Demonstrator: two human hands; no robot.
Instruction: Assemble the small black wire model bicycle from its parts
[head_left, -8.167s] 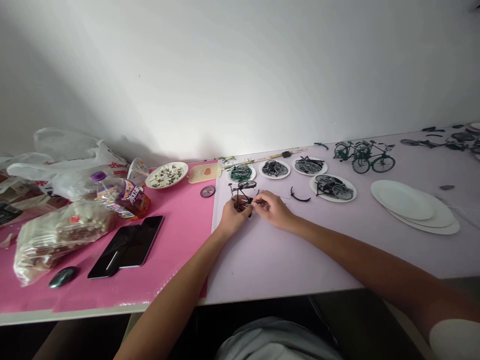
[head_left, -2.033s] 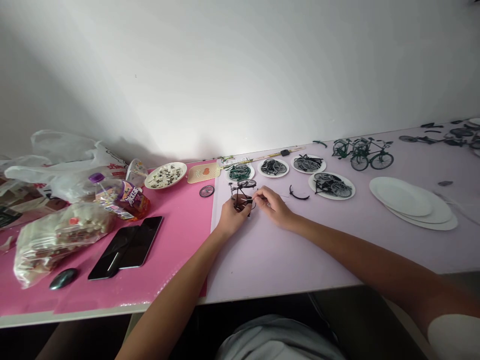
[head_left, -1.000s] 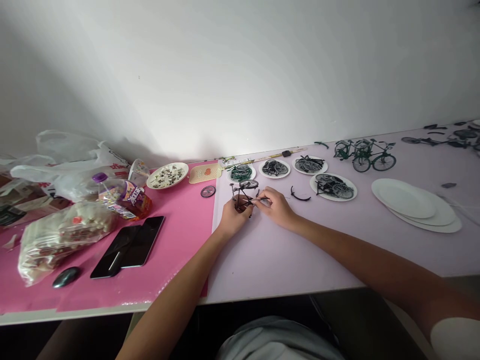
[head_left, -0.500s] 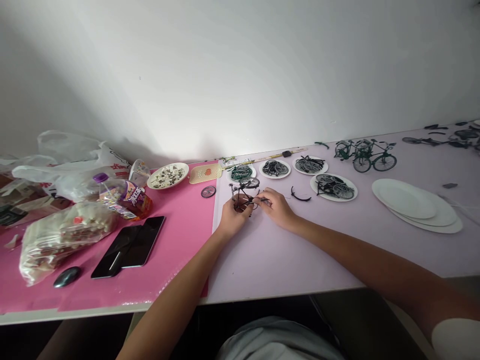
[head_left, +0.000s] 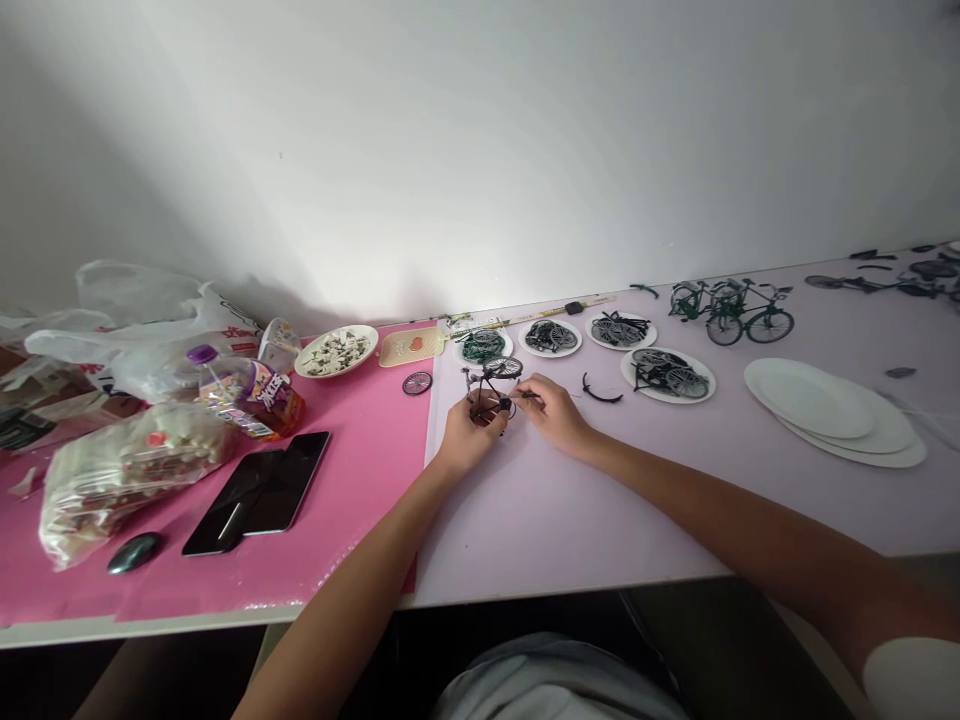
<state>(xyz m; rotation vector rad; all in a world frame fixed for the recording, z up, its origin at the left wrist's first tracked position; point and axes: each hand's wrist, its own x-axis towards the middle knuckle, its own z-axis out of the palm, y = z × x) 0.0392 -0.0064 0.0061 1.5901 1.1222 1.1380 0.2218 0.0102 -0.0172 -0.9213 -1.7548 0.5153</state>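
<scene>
A small black model bicycle is gripped in my left hand, its wheel pointing away from me. My right hand comes in from the right with thumb and fingers pinched on a thin dark piece at the bicycle's side; the piece is too small to name. A loose black wheel lies on the pink mat to the left. Right of my hands is a curved black strip.
Plates of bicycle parts stand along the back. Green model bicycles are at the right, behind stacked white plates. Leftward are a dish of small bits, a drink bottle, phones and a bagged bundle.
The model bicycle has turned slightly in my left hand, and a dark part near my thumb shows more plainly. My right fingers have shifted very slightly at its side.
</scene>
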